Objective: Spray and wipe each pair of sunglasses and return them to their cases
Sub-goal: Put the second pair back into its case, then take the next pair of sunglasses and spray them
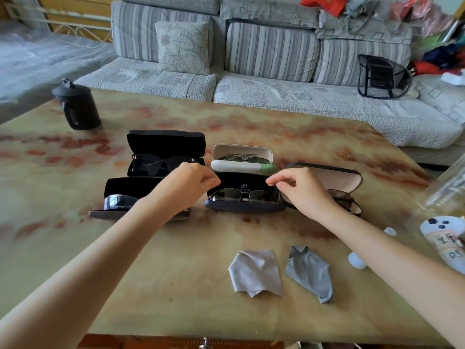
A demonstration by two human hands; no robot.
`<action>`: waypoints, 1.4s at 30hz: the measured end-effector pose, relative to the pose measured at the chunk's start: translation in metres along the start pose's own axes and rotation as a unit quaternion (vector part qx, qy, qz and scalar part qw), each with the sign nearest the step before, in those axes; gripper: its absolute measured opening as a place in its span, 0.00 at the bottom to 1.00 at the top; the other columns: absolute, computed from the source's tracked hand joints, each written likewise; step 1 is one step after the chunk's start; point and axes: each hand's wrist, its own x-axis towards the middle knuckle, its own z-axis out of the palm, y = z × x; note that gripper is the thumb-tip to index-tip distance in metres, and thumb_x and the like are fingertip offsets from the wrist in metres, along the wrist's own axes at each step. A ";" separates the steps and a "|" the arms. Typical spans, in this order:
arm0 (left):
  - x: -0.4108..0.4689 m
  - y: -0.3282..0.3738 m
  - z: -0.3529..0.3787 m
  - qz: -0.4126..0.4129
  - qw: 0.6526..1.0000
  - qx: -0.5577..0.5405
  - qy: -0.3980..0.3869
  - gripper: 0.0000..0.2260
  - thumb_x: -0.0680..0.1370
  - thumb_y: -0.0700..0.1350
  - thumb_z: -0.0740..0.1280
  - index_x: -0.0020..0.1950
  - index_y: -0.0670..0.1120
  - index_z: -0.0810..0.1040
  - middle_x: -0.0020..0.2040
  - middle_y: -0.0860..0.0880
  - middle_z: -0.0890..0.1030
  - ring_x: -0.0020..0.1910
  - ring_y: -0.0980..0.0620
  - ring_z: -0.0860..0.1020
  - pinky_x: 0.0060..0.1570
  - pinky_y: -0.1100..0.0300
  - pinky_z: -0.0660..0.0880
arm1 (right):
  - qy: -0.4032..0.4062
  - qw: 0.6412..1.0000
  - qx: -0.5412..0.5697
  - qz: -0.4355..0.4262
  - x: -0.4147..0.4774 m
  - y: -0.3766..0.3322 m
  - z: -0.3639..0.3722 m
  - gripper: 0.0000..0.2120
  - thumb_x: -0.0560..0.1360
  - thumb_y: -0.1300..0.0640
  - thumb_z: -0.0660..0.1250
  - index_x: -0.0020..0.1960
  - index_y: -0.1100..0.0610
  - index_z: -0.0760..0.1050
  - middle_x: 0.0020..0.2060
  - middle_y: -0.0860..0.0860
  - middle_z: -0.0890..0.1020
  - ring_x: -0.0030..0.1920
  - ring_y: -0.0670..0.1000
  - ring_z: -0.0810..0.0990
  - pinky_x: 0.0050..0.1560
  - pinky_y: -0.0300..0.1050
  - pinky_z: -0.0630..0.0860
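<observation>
- Sunglasses point(244, 196): we count five pairs, each lying in its own open case. None is out on the table point(176, 260).
- Cases point(164, 147): five, all with lids up. Two black ones at left, a white case point(242, 151) at back centre, a navy case point(245, 206) at front centre, and a pink-lined one at right.
- Cloths point(256, 272): two, lying loose on the table near us, neither in hand.
- Left hand point(191, 185) and right hand point(299, 187): fingers curled at the two upper corners of the navy case's lid. We cannot tell whether they pinch the lid or just sit against it.
- Progress, our read: nothing is being sprayed or wiped right now. With the hands at a lid, this pair is either about to come out or about to be shut in.
- Left for sure: five lids to shut.
</observation>
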 end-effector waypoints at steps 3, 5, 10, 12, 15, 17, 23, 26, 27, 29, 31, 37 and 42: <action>-0.007 -0.007 -0.014 0.005 0.999 -0.031 0.016 0.09 0.79 0.47 0.67 0.56 0.50 0.83 0.49 0.50 0.85 0.45 0.54 0.81 0.45 0.64 0.74 | -0.027 0.998 0.050 -0.020 -0.001 -0.018 0.006 0.14 0.77 0.68 0.62 0.51 0.56 0.84 0.46 0.48 0.85 0.46 0.40 0.81 0.47 0.25 0.71; -0.014 -0.016 -0.026 0.002 0.998 -0.056 0.031 0.09 0.78 0.46 0.68 0.56 0.50 0.83 0.48 0.52 0.84 0.48 0.57 0.80 0.45 0.73 0.70 | -0.046 0.996 0.075 -0.033 -0.002 -0.032 0.014 0.12 0.77 0.67 0.63 0.50 0.56 0.84 0.46 0.48 0.86 0.48 0.42 0.82 0.50 0.29 0.74; -0.036 -0.052 -0.058 -0.013 0.993 -0.085 0.078 0.07 0.77 0.46 0.69 0.53 0.54 0.83 0.43 0.57 0.84 0.44 0.69 0.79 0.46 0.80 0.68 | -0.112 0.986 0.106 -0.056 -0.001 -0.071 0.046 0.09 0.78 0.62 0.65 0.52 0.54 0.83 0.48 0.47 0.84 0.48 0.42 0.80 0.52 0.31 0.73; -0.047 -0.067 -0.065 -0.025 0.990 -0.093 0.106 0.07 0.77 0.45 0.70 0.51 0.57 0.82 0.43 0.58 0.84 0.41 0.75 0.77 0.45 0.82 0.67 | -0.143 0.981 0.113 -0.060 0.003 -0.087 0.060 0.08 0.78 0.60 0.65 0.53 0.54 0.82 0.47 0.48 0.84 0.47 0.43 0.80 0.48 0.31 0.75; -0.061 -0.085 -0.066 -0.043 0.985 -0.091 0.137 0.08 0.77 0.44 0.69 0.54 0.54 0.83 0.46 0.56 0.84 0.43 0.70 0.78 0.44 0.81 0.67 | -0.164 0.977 0.111 -0.074 0.011 -0.109 0.082 0.08 0.78 0.59 0.66 0.54 0.54 0.82 0.46 0.46 0.82 0.46 0.42 0.78 0.44 0.32 0.73; -0.071 -0.092 -0.064 -0.055 0.984 -0.097 0.142 0.09 0.78 0.44 0.68 0.56 0.53 0.83 0.47 0.57 0.83 0.47 0.59 0.81 0.46 0.75 0.70 | -0.173 0.978 0.091 -0.079 0.014 -0.121 0.097 0.08 0.78 0.58 0.66 0.55 0.54 0.82 0.48 0.48 0.83 0.47 0.43 0.78 0.48 0.35 0.72; -0.092 -0.108 -0.055 -0.028 0.984 -0.088 0.155 0.14 0.76 0.41 0.70 0.61 0.51 0.81 0.56 0.55 0.81 0.54 0.57 0.77 0.50 0.80 0.64 | -0.179 0.980 0.025 -0.081 0.015 -0.145 0.136 0.10 0.76 0.56 0.68 0.57 0.56 0.81 0.51 0.52 0.84 0.53 0.50 0.81 0.55 0.45 0.76; -0.101 -0.116 -0.048 -0.012 0.985 -0.086 0.147 0.17 0.75 0.40 0.72 0.64 0.48 0.79 0.57 0.53 0.80 0.47 0.65 0.77 0.48 0.79 0.65 | -0.176 0.981 -0.020 -0.081 0.016 -0.148 0.146 0.07 0.76 0.57 0.67 0.52 0.55 0.83 0.49 0.51 0.85 0.51 0.51 0.81 0.54 0.48 0.77; -0.103 -0.119 -0.045 -0.011 0.985 -0.086 0.151 0.18 0.74 0.40 0.72 0.64 0.47 0.79 0.56 0.52 0.79 0.42 0.69 0.75 0.45 0.79 0.65 | -0.177 0.981 -0.016 -0.073 0.016 -0.148 0.148 0.07 0.76 0.57 0.67 0.50 0.55 0.83 0.47 0.51 0.85 0.50 0.51 0.81 0.54 0.49 0.77; -0.105 -0.123 -0.042 -0.016 0.982 -0.087 0.165 0.19 0.74 0.40 0.73 0.65 0.46 0.78 0.53 0.51 0.78 0.39 0.71 0.73 0.44 0.78 0.64 | -0.181 0.981 0.007 -0.062 0.015 -0.146 0.149 0.06 0.75 0.58 0.68 0.48 0.56 0.83 0.46 0.51 0.85 0.48 0.50 0.81 0.52 0.48 0.77; -0.106 -0.126 -0.040 -0.031 0.979 -0.100 0.172 0.21 0.74 0.40 0.73 0.66 0.46 0.77 0.53 0.53 0.77 0.45 0.66 0.73 0.46 0.77 0.64 | -0.182 0.981 0.028 -0.062 0.014 -0.144 0.147 0.05 0.75 0.58 0.69 0.47 0.55 0.83 0.45 0.51 0.84 0.48 0.49 0.80 0.52 0.45 0.75; -0.106 -0.129 -0.041 0.005 0.973 -0.126 0.194 0.26 0.71 0.42 0.76 0.68 0.49 0.74 0.59 0.56 0.77 0.57 0.64 0.73 0.59 0.75 0.65 | -0.162 0.978 0.103 -0.086 0.017 -0.146 0.129 0.05 0.76 0.59 0.68 0.42 0.52 0.79 0.39 0.49 0.81 0.40 0.47 0.78 0.47 0.43 0.74; -0.103 -0.119 -0.049 0.046 0.962 -0.159 0.216 0.28 0.69 0.44 0.78 0.68 0.50 0.75 0.60 0.55 0.77 0.60 0.60 0.75 0.59 0.70 0.71 | -0.152 0.975 0.117 -0.116 0.015 -0.154 0.107 0.07 0.75 0.58 0.69 0.41 0.48 0.78 0.41 0.50 0.83 0.46 0.54 0.82 0.54 0.51 0.77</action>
